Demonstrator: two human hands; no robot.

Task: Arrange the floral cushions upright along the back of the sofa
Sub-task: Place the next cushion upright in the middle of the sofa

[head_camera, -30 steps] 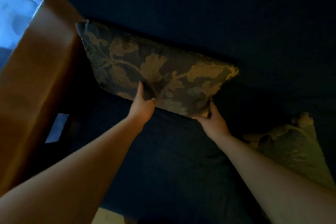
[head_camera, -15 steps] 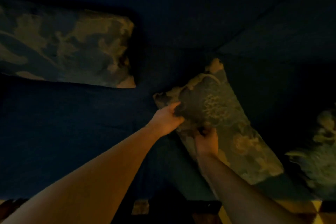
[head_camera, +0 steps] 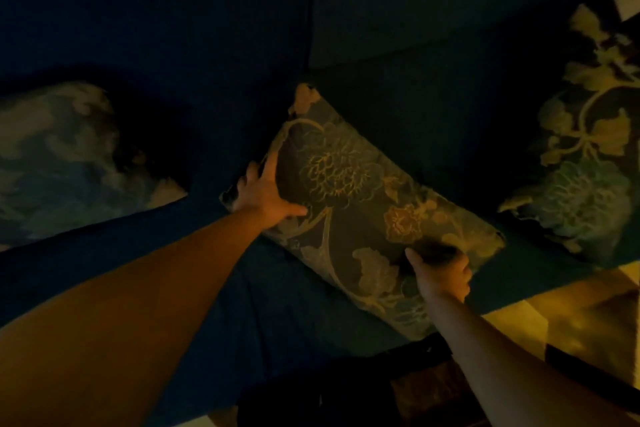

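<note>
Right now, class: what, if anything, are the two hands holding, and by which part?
The middle floral cushion: left hand lies on its left edge, right hand grips its lower right edge.

The left cushion [head_camera: 65, 163] is blurred and cut off by the picture's left edge; the right cushion [head_camera: 585, 156] runs past the right edge. The right hand [head_camera: 441, 274] has smeared fingertips, and the middle cushion [head_camera: 360, 211] hides the sofa [head_camera: 173, 10] seat beneath.
</note>
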